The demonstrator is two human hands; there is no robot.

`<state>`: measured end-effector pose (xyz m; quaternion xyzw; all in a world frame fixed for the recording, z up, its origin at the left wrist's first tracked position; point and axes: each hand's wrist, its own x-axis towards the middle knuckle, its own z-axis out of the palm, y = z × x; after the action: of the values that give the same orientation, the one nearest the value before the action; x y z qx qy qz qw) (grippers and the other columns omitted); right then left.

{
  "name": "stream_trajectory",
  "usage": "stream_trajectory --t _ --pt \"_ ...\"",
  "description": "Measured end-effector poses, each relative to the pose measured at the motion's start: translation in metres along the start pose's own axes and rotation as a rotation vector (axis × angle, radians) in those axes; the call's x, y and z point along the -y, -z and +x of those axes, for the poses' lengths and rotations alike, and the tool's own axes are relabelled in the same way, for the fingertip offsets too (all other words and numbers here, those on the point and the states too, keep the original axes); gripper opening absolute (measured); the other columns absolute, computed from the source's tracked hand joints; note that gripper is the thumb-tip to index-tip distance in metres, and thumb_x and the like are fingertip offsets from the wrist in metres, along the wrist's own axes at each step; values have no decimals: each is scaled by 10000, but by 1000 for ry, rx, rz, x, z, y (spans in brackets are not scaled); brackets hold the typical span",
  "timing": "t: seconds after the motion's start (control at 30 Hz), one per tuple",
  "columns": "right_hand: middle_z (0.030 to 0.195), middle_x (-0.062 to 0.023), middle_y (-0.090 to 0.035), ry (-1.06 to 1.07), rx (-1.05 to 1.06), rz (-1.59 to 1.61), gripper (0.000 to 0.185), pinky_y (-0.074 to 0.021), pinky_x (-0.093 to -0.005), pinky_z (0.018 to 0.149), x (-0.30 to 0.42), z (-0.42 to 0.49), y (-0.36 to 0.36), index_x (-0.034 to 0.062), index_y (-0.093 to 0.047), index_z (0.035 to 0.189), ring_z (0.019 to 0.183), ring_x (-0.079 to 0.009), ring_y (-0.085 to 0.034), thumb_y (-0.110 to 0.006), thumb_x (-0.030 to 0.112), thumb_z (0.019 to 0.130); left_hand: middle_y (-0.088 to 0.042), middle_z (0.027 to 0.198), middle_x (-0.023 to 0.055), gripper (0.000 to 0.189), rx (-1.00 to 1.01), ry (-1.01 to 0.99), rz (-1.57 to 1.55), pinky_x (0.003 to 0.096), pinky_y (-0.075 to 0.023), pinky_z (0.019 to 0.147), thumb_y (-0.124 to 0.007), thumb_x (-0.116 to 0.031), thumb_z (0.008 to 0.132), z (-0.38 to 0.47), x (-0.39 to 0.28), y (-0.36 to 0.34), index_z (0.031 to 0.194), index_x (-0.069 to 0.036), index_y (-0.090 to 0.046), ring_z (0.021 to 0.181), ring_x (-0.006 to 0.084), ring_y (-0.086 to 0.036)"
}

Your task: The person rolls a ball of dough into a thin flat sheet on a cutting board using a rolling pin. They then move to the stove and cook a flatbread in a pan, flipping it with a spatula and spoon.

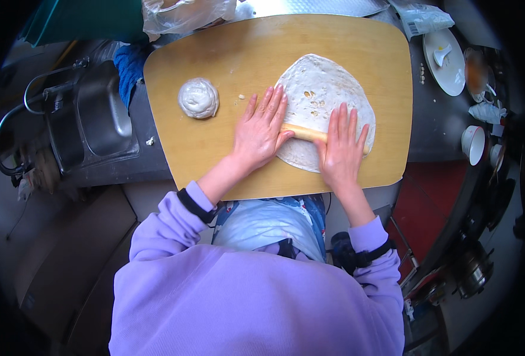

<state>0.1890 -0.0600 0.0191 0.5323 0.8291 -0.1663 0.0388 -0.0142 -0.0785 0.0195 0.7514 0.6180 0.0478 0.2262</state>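
A wooden rolling pin lies across a flat, thin sheet of dough with several holes near its middle. My left hand rests palm down over the pin's left end, its fingers stretched out beside the dough's left edge. Over the pin's right part lies my right hand, also palm down with straight fingers. Both hands press on the pin rather than close around it. A coiled round of dough sits apart at the left of the yellow wooden board, near a few small crumbs.
A steel sink with a blue cloth on its edge stands left of the board. Plastic bags lie behind it. At the right are a white oval plate with a spoon and a white bowl.
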Motion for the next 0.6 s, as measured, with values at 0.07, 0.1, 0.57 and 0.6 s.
stream_trajectory --t 0.07,0.1,0.57,0.6 --pt "1517 -209 -218 14 -194 -16 674 -80 -593 1112 -3 12 -3 31 -312 1439 1413 -375 -175 -530 381 905 -274 1490 221 709 -193 -18 74 504 -162 1135 -475 -446 916 16 6 -3 1410 37 -316 1398 322 -253" --pt "1515 -210 -222 -3 -229 -43 668 -86 -592 1111 -7 22 -2 36 -325 1434 1411 -375 -180 -533 384 903 -285 1485 219 717 -209 7 135 496 -166 1137 -488 -451 907 28 9 -4 1404 40 -327 1395 313 -263" --pt "1356 -167 -381 47 -268 40 604 -194 -539 1070 19 31 -15 89 -427 1390 1272 -342 -337 -617 303 858 -206 1516 222 704 -230 22 -77 507 -137 1137 -528 -351 913 -22 14 -9 1440 28 -259 1413 352 -196" --pt "1410 -182 -340 59 -272 17 615 -162 -551 1088 24 41 -11 65 -415 1390 1320 -356 -292 -614 303 859 -211 1516 217 707 -203 18 -83 500 -151 1135 -529 -361 909 -13 12 -8 1437 29 -266 1409 344 -210"
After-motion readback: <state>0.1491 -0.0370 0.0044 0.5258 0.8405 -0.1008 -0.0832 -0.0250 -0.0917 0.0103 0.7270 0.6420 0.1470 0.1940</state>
